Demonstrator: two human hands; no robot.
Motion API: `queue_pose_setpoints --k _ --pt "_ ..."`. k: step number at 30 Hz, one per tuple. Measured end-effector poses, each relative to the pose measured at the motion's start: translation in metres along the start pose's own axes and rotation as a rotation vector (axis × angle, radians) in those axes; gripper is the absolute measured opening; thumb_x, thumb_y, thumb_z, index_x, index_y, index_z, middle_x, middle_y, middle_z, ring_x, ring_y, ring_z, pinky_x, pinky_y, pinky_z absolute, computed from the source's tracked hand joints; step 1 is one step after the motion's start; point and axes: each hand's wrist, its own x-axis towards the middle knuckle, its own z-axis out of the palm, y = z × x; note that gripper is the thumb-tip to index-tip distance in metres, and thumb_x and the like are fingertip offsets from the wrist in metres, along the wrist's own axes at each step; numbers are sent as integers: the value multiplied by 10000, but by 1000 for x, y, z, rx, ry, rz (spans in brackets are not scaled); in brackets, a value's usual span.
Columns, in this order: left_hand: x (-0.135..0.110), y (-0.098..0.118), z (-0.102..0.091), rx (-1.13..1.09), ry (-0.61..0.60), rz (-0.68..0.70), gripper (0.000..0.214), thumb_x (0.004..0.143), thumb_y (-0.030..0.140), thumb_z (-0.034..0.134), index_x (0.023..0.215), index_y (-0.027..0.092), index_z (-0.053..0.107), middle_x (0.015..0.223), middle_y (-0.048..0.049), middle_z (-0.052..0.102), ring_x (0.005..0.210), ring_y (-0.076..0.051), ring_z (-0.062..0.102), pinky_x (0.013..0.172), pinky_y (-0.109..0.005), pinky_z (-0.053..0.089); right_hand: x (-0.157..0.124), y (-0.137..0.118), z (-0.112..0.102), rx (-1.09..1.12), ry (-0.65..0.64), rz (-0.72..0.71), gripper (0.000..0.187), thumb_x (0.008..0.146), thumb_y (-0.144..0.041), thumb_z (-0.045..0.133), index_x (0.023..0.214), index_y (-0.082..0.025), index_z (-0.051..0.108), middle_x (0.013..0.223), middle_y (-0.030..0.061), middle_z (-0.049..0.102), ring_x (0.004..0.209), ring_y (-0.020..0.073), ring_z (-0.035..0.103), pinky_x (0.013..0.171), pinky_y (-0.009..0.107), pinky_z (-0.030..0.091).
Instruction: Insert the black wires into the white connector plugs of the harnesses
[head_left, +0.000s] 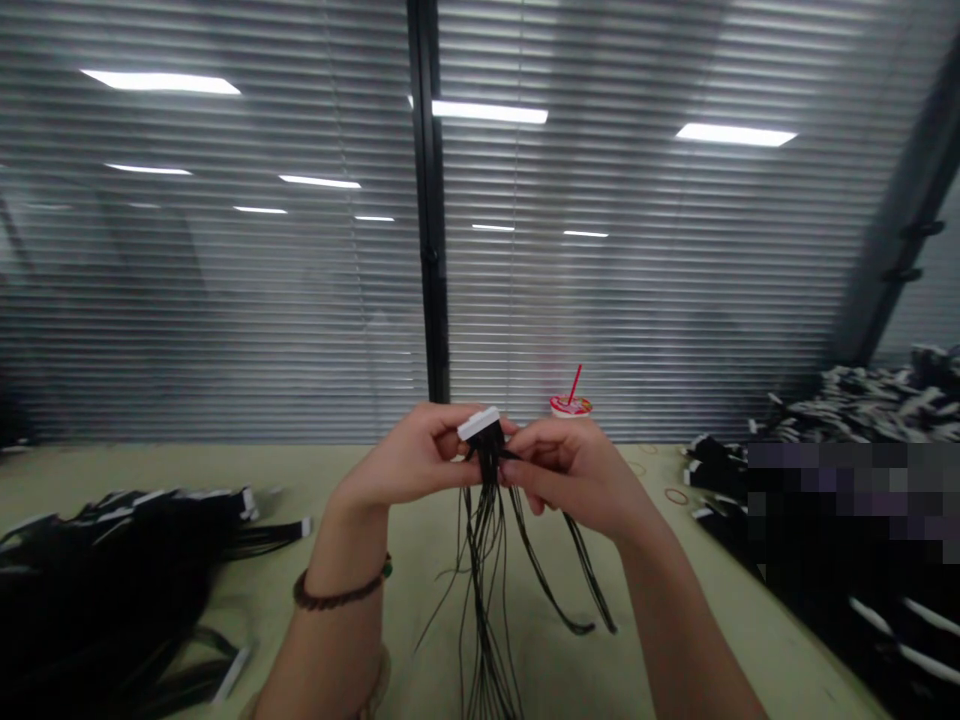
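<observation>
My left hand [409, 462] and my right hand [571, 470] meet in front of me above the table [420, 540]. Between their fingertips sits a small white connector [480, 423] with a black body under it. A bundle of thin black wires [487, 560] hangs down from the connector toward the table. My left fingers pinch the connector from the left. My right fingers hold the wires just under it on the right, and two black wire loops [577, 590] drop from that hand. A beaded bracelet [337, 597] is on my left wrist.
A heap of black wire harnesses with white connectors [112, 560] lies on the left of the table. A larger pile [855, 420] fills the right side, partly blurred out. A cup with a red straw [571, 403] stands behind my hands. Rubber bands [676, 495] lie near the right pile. Blinds cover the window behind.
</observation>
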Motion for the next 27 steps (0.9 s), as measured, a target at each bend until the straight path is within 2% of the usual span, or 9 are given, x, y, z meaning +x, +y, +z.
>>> queue_pose_setpoints --k 4,7,11,15,21,27 --pt "-1 1 -2 -48 43 69 274 685 101 607 949 158 652 760 -51 617 670 -137 564 564 -191 459 -3 -5 1 46 -28 -26 134 704 -209 607 797 -124 561 632 -7 572 422 25 482 367 111 370" --pt "-2 -4 -1 -99 91 111 243 694 95 601 923 158 653 762 -47 613 656 -124 565 540 -171 455 -5 -9 6 -9 5 -41 112 726 -207 586 806 -135 556 624 -15 558 430 32 487 379 121 382" --pt "0 -9 4 -216 160 67 219 719 136 605 935 160 633 781 -52 624 682 -133 588 600 -204 483 -5 -9 11 -154 77 -95 78 753 -205 544 795 -142 526 680 -11 552 479 33 484 429 132 387" --pt "6 -11 10 -294 234 58 250 739 154 598 988 165 610 780 -55 641 667 -132 604 627 -228 498 1 0 13 -314 112 -170 84 726 -168 543 740 -151 462 642 -30 505 540 42 463 478 133 351" --pt "11 -8 16 -257 274 65 315 694 99 622 999 176 600 829 -45 653 613 -116 606 507 -173 479 9 13 12 -427 209 -208 163 717 -246 565 675 -144 446 602 -32 445 522 43 384 463 145 282" --pt "11 -3 20 -201 323 119 281 640 101 651 915 142 614 821 -45 662 717 -148 621 647 -227 512 12 17 10 -389 168 -239 126 707 -215 561 673 -130 474 583 -35 400 527 46 349 468 145 266"
